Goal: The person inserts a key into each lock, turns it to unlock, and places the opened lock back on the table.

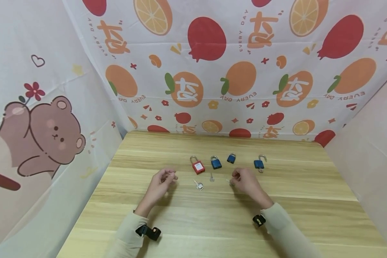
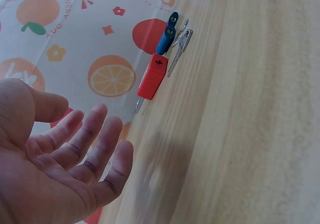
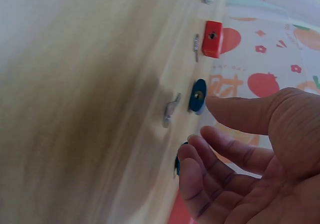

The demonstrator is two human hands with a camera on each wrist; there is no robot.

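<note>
In the head view, my left hand (image 1: 161, 182) is raised left of the red padlock (image 1: 198, 167), its fingers loosely bent and nothing in the palm. The left wrist view shows the same hand (image 2: 75, 154) with thumb and fingers apart. My right hand (image 1: 246, 182) hovers beside a small silver key (image 1: 228, 181) on the table. Seen from the right wrist, its thumb and fingers (image 3: 235, 159) are spread apart, with a key (image 3: 171, 110) lying beyond them. Two locked blue padlocks (image 1: 216, 163) (image 1: 231, 158) lie between the hands, farther back.
A blue padlock (image 1: 259, 164) with its shackle swung open lies at the right, a key (image 1: 261, 170) at its base. Keys on a ring (image 1: 199, 185) and a single key (image 1: 211, 177) lie in front of the padlocks. A fruit-printed cloth (image 1: 209, 107) hangs behind the wooden table (image 1: 193, 215).
</note>
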